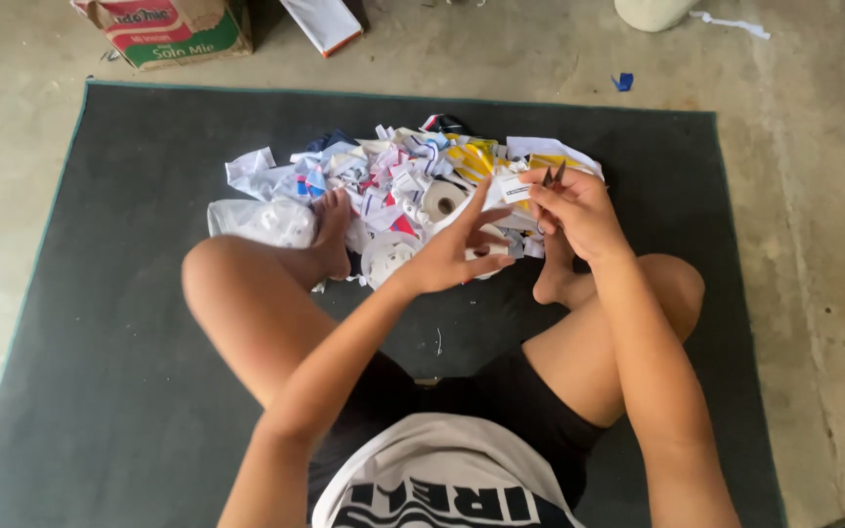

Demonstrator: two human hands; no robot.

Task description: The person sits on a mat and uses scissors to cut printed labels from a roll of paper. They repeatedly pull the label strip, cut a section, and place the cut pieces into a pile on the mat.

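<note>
Fingers [540, 200] pinching paper scrap [512, 188], mat [129, 293] roomy

Bare concrete floor, dark mat spread across it.
Grey and stained all around the green-edged mat [149, 391]; far off, up and left of the grip, a cardboard box [173, 29] (flaps open); a blue scrap [623, 81] just beyond the mat's far edge.
</note>
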